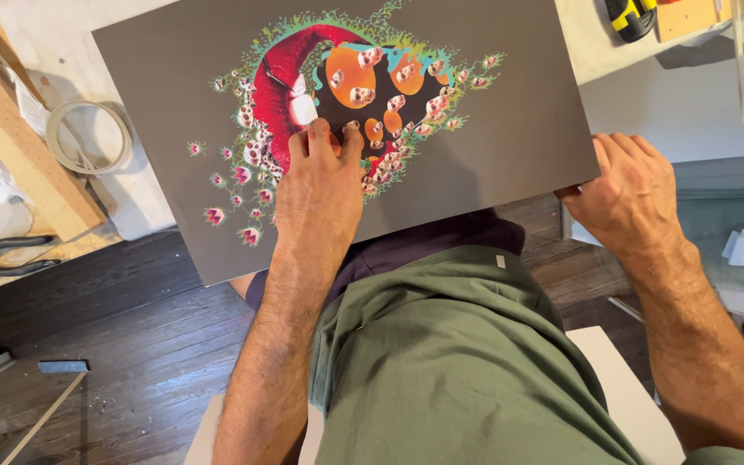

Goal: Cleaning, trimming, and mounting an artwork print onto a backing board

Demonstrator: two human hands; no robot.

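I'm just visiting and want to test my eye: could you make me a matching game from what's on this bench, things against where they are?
Things:
1. left hand
2. right hand
3. tape roll
4. pliers

Places:
A. at the far left edge, red handles, below the wooden board
B. gripping the print's right-hand edge
C. flat on the white table beside the print's left edge
D. fingertips pressing on the colourful picture in the middle of the grey print

Pairs: 1-D, 2-B, 3-C, 4-A
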